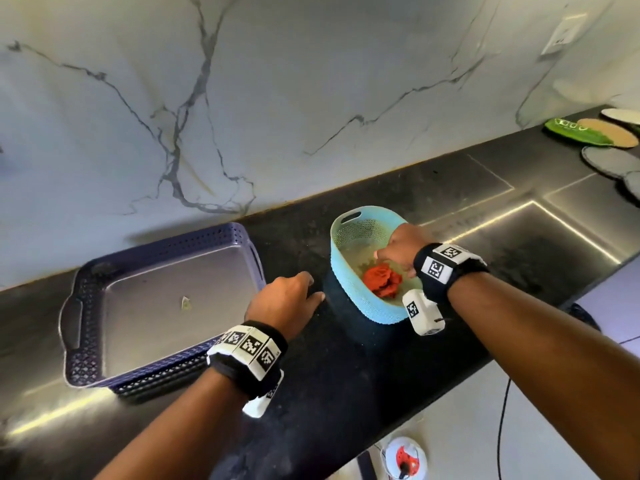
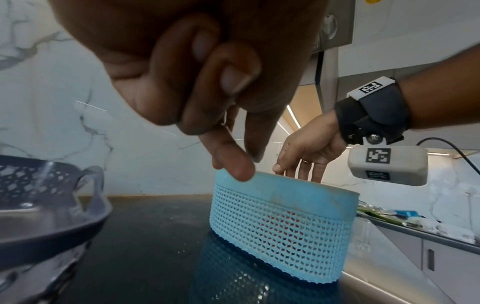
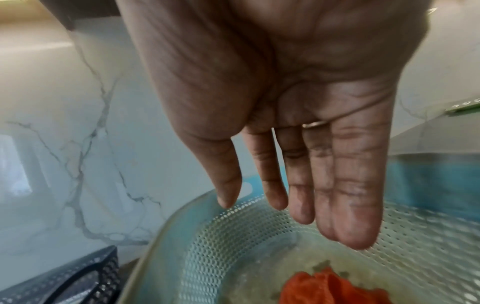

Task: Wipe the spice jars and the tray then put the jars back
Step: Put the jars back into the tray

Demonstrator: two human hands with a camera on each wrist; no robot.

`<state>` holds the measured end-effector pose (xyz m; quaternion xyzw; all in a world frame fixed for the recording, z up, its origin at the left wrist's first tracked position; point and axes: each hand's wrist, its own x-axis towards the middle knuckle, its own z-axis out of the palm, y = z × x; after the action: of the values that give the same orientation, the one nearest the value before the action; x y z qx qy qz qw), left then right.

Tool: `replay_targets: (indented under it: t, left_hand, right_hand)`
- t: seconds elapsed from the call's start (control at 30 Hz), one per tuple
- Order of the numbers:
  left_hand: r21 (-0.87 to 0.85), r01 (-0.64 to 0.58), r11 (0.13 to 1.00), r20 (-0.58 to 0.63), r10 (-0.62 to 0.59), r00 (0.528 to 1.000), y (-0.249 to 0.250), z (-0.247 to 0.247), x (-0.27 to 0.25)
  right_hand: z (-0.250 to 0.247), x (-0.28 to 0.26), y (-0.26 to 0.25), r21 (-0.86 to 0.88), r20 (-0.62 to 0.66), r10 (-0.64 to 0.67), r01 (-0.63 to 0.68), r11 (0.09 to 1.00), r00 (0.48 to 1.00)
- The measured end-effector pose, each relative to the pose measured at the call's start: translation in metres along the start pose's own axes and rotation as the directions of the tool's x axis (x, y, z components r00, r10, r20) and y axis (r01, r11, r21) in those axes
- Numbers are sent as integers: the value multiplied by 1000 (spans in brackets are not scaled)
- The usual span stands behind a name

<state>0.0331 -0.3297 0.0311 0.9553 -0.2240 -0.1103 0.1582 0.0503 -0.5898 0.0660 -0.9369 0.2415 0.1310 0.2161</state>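
1. Dark purple-blue plastic makes up the tray (image 1: 86,327): rectangular, with lattice walls, a handle at each end and a smooth, shiny floor. It sits on the left part of the black surface (image 1: 346,368), close to the marble wall (image 1: 277,98).
2. One small pale scrap (image 1: 186,303) lies on the tray floor; what it is cannot be made out.
3. One light blue oval basket (image 1: 349,292) with perforated walls stands to the right of the tray, apart from it. One crumpled red-orange cloth (image 1: 382,280) lies on its floor; in the left wrist view it shows only as red specks through the holes.
4. The right hand (image 1: 401,247) hangs inside the basket above the cloth, fingers straight, close together and pointing down, holding nothing. A ring sits on one finger.
5. The left hand (image 1: 284,303) is between tray and basket, just above the surface. In the left wrist view two fingers are loosely curled and the others reach down towards the basket rim (image 2: 285,185); it grips nothing, and whether a fingertip touches the rim cannot be told.
6. No spice jars show in any view.
7. Several flat round mats (image 1: 609,161) lie at the far right of the surface, cut off by the edge, so their count is unsure.
8. A white device (image 1: 405,457) with an orange part sits below the surface edge, partly cut off.
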Motion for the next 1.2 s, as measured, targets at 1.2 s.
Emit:
replay_targets:
  t: [1.2]
  left_hand:
    - [-342,903,259,-141,-964,223,-316,-61,-456]
  right_hand:
    - [328,-331,-485,9,538,-841,998,-59,-54]
